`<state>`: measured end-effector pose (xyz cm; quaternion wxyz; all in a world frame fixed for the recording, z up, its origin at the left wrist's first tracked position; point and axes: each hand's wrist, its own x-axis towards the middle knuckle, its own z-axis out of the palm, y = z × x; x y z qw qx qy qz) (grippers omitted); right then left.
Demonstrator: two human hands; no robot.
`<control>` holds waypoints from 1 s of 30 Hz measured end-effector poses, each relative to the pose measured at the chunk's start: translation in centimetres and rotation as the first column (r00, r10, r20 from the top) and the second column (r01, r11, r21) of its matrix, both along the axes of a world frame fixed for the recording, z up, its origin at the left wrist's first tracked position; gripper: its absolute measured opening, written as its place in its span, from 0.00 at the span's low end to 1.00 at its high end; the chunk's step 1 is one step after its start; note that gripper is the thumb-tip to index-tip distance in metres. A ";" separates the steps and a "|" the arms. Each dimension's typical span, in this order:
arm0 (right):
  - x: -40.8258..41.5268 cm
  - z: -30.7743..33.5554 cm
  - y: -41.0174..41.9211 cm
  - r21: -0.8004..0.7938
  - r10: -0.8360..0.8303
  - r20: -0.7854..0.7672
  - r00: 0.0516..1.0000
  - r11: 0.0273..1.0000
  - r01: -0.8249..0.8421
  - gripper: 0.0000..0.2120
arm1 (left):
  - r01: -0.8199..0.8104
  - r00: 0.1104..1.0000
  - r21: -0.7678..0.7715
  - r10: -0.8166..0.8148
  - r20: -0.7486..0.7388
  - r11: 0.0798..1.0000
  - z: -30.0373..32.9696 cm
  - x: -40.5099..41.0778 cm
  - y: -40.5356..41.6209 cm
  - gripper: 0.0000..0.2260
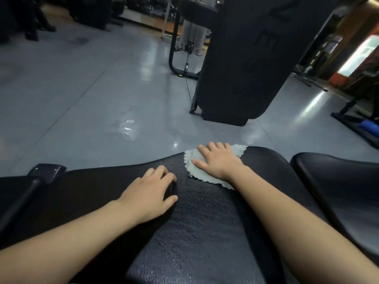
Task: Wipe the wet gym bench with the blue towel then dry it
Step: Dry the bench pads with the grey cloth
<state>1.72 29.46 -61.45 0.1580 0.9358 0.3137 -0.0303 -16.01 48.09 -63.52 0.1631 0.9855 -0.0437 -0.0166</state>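
Note:
The black padded gym bench [205,222] fills the lower half of the view, its surface beaded with water drops. A pale blue-grey towel [192,158] with zigzag edges lies flat on the bench's far edge. My right hand [217,160] presses flat on top of the towel, fingers spread, covering its middle. My left hand [149,193] rests on the bench to the left, fingers curled over a dark seam or edge of the pad, holding nothing else.
A second black pad [338,185] sits to the right. A tall black machine [246,64] stands on the grey floor ahead, with a cable frame [174,50] behind it. Water puddles [127,128] shine on the floor beyond the bench. More equipment [359,121] stands far right.

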 end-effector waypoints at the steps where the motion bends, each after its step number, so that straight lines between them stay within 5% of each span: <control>1: -0.4 -0.5 1.5 -0.004 0.024 -0.009 1.000 1.000 -0.024 0.43 | -0.004 1.000 0.010 0.004 -0.022 1.000 0.2 0.2 -0.2 0.21; 6: -2.6 -3.1 6.6 -0.030 0.161 -0.019 0.987 0.986 -0.161 0.32 | -0.055 0.988 0.040 0.060 -0.141 0.998 0.9 1.2 -1.7 0.24; 11: -1.9 -2.3 4.1 0.074 0.187 -0.066 0.980 0.981 -0.182 0.39 | -0.091 0.976 0.047 0.099 -0.193 0.995 1.6 1.9 -3.1 0.23; 22: -0.3 3.1 -13.8 0.106 -0.205 0.025 0.978 0.974 0.202 0.33 | -0.066 0.993 0.077 0.073 -0.096 0.995 1.2 0.7 -2.6 0.16; 30: -0.4 3.2 -14.5 0.102 -0.277 0.009 0.961 0.956 0.274 0.38 | -0.010 1.000 0.047 0.011 -0.024 0.999 0.2 -2.0 -0.3 0.20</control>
